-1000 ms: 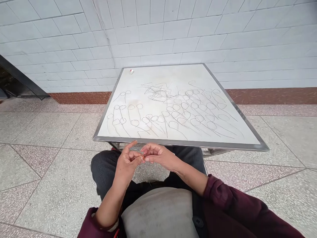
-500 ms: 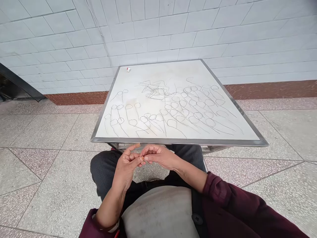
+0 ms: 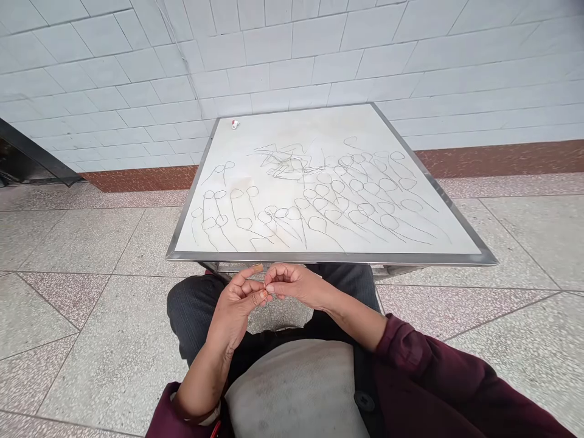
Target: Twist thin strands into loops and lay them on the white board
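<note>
My left hand [image 3: 237, 303] and my right hand [image 3: 298, 286] meet fingertip to fingertip just in front of the table's near edge, above my lap. Both are closed in a pinch on a thin wire [image 3: 269, 313], of which only a faint line shows below the fingers. A tan wrapping covers one fingertip of the left hand. On the white tabletop [image 3: 292, 125] lie several thin dark wires with a round loop at one end [image 3: 318, 224]. Farther back, straighter or bent wires lie in a tangled heap [image 3: 287, 164].
A small white and red object [image 3: 235, 124] sits at the table's far left corner. Metal edging [image 3: 328, 258] frames the tabletop. Behind the table stands a white tiled wall [image 3: 269, 45]. My knees are under the near edge, over a speckled tile floor [image 3: 109, 347].
The hands stay pinched together, with the fingertips shifted very slightly to the right. A faint line of wire now shows below them. The view has tilted a little; the wires on the table look unchanged.
</note>
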`<state>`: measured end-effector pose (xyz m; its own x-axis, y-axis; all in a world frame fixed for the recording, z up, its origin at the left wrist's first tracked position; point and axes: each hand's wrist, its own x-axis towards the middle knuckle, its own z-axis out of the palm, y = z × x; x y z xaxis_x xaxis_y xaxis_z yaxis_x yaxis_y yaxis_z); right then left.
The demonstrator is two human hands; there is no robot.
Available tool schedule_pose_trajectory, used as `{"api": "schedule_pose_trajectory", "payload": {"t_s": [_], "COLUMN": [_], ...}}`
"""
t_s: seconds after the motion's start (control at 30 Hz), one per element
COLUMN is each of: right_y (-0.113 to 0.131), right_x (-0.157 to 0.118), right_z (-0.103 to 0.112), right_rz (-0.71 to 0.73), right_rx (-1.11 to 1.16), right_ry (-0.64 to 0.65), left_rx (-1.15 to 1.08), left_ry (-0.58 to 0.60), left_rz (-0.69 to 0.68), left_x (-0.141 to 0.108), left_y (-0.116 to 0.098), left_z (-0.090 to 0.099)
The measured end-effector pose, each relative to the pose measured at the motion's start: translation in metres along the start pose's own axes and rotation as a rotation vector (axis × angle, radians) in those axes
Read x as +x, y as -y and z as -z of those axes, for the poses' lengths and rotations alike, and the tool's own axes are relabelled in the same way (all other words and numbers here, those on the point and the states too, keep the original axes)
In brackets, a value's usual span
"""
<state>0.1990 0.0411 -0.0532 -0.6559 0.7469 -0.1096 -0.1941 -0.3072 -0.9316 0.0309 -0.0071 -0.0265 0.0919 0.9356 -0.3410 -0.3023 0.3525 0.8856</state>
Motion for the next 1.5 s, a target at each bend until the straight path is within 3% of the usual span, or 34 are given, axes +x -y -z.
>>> {"api": "schedule_pose_trajectory", "payload": {"t_s": [0.3,0.5,0.83,1.03,1.2,1.5], "right_y": [-0.002,-0.002,-0.010,0.003,0.017,0.004], "right_x": [-0.001,-0.002,-0.003,0.000,-0.002,0.017], "right_z": [0.003,-0.002,0.005,0.012,0.005,-0.020], "right_rz": [0.035,0.023,0.034,0.006,0.050,0.128], "right_rx": [0.032,0.147,0.312,0.269,0.254,-0.121], "right_ry": [-0.042,-0.171,-0.271,-0.237,-0.205,-0.301], "left_rx": [0.053,0.159,0.201,0.124,0.023,-0.076], "left_ry": [0.112,0.113,0.076,-0.046,-0.142,-0.168], "left_rz": [-0.013,-0.084,-0.062,-0.125,-0.220,-0.319], "left_x": [-0.003,-0.007,-0.022,-0.019,-0.013,0.004], "left_y": [0.012,0.015,0.024,0.032,0.036,0.046], "left_z": [0.002,0.005,0.008,0.009,0.004,-0.005]}}
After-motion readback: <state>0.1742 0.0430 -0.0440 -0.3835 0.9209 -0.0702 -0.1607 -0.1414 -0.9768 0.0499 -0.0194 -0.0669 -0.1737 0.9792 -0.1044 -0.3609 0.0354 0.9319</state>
